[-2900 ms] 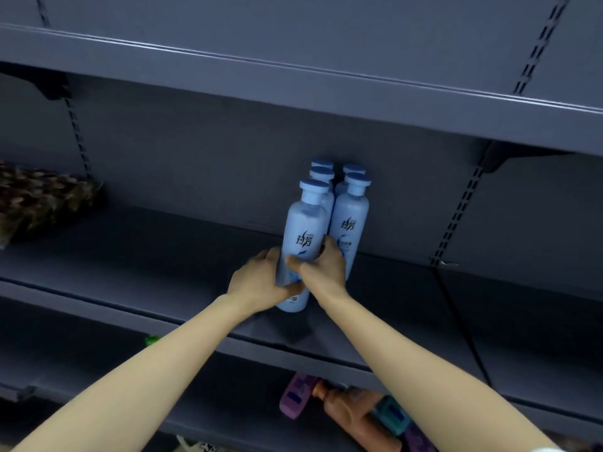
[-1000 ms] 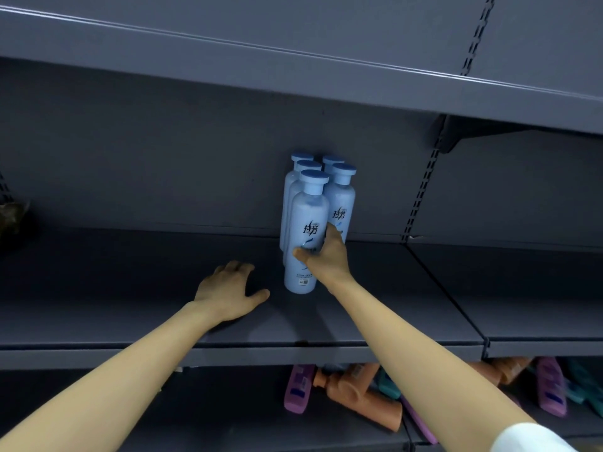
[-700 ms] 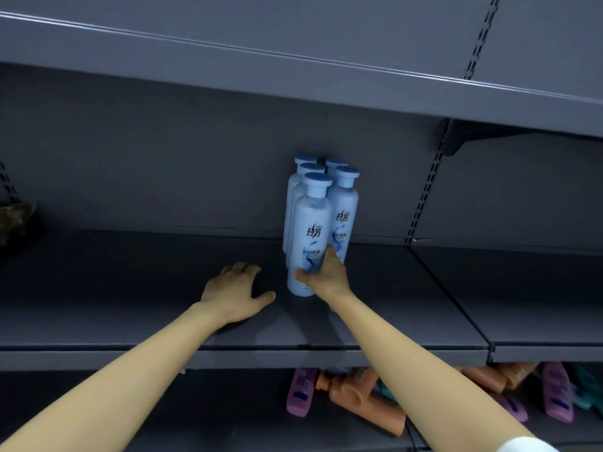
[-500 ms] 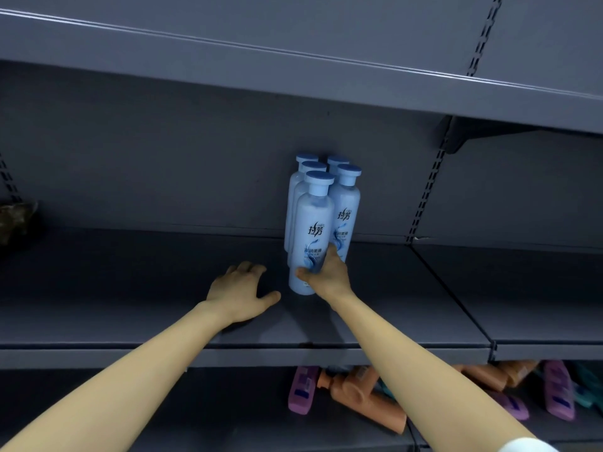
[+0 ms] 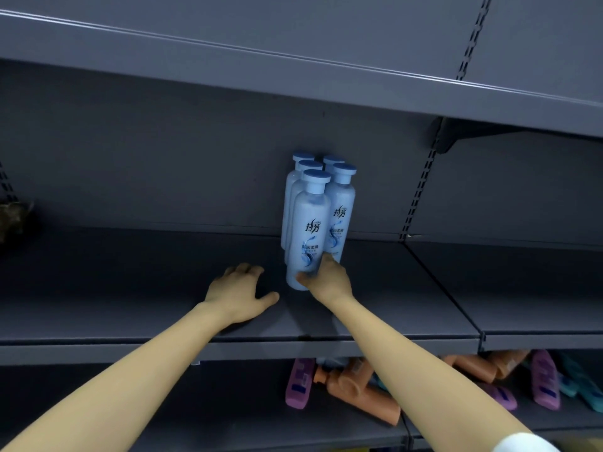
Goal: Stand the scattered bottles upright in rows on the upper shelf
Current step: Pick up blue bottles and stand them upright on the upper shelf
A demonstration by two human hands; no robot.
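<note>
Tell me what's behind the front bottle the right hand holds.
Two more blue-capped bottles stand in line behind the front bottle; only their caps and left edges show. Their labels and bases are covered.

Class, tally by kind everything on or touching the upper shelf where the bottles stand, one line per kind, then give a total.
Light-blue bottles, upright: 5
Hands: 2, the left hand resting on the shelf, the right hand gripping the front bottle
Dark patterned object at the far left: 1
Total: 8
</note>
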